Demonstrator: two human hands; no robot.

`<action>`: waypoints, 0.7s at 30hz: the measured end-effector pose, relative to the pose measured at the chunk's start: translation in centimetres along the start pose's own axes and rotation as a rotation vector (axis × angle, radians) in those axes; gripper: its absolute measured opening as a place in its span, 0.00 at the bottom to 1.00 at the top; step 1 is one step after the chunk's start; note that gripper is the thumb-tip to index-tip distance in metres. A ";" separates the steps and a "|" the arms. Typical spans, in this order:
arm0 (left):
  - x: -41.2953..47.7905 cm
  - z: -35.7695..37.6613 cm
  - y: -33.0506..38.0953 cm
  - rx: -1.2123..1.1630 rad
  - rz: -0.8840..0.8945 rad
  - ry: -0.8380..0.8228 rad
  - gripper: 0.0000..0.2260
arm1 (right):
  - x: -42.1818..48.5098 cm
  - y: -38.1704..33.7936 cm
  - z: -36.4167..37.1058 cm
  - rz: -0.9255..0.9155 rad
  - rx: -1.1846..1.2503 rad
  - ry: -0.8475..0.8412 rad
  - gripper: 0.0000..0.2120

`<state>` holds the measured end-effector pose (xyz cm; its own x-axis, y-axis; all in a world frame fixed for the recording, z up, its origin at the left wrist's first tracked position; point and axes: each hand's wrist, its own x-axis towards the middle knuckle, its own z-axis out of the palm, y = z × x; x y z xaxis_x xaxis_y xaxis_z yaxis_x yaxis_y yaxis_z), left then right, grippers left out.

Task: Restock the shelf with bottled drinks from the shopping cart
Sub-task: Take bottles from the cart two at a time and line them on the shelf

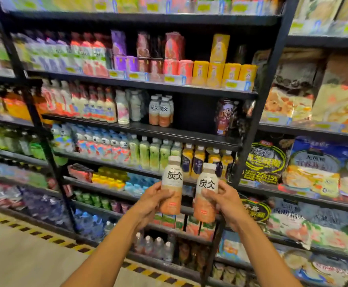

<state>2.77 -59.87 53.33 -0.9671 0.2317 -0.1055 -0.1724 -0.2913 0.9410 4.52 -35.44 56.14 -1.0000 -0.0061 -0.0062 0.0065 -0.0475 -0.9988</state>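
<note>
My left hand [151,200] grips a cream-and-orange bottled drink [172,183] with black characters on its label, held upright in front of the shelves. My right hand [223,200] grips a second bottle [207,195] of the same kind, just to the right and slightly lower. Several matching bottles [161,110] stand on the black shelf [189,132] above, with a dark gap to their right. The shopping cart is out of view.
Black metal shelving holds rows of bottles, cartons [222,74] and a printed can [223,117]. The unit to the right carries bagged snacks [313,177]. A black upright post [249,129] divides them. Yellow-black tape [51,238] runs along the floor at the shelf base.
</note>
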 end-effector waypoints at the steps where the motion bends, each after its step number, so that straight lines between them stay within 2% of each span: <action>1: 0.9 -1.0 0.9 0.011 0.013 -0.003 0.22 | 1.1 -0.2 0.9 -0.012 -0.005 0.004 0.27; 3: 3.1 -2.9 2.4 0.037 0.047 -0.007 0.23 | 3.3 -0.6 2.4 -0.038 0.005 0.019 0.26; 6: 6.8 -5.1 4.7 0.050 0.097 -0.010 0.22 | 7.5 -1.3 4.3 -0.075 -0.021 0.040 0.34; 7: 8.1 -5.7 5.5 0.052 0.111 -0.010 0.21 | 9.1 -1.5 4.9 -0.088 -0.028 0.043 0.34; 12: 16.4 -9.4 9.0 0.139 0.188 0.015 0.19 | 18.5 -3.1 7.7 -0.198 -0.075 0.040 0.25; 17: 25.0 -13.5 13.6 0.186 0.290 0.022 0.27 | 29.1 -5.6 11.0 -0.295 -0.059 0.036 0.25; 21: 30.8 -16.3 16.4 0.240 0.348 0.048 0.27 | 36.3 -6.4 13.5 -0.359 -0.127 0.066 0.26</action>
<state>-32.88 -72.66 60.24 -0.9686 0.1124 0.2219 0.2087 -0.1188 0.9707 -31.76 -48.88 62.93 -0.9368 0.0526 0.3460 -0.3407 0.0891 -0.9359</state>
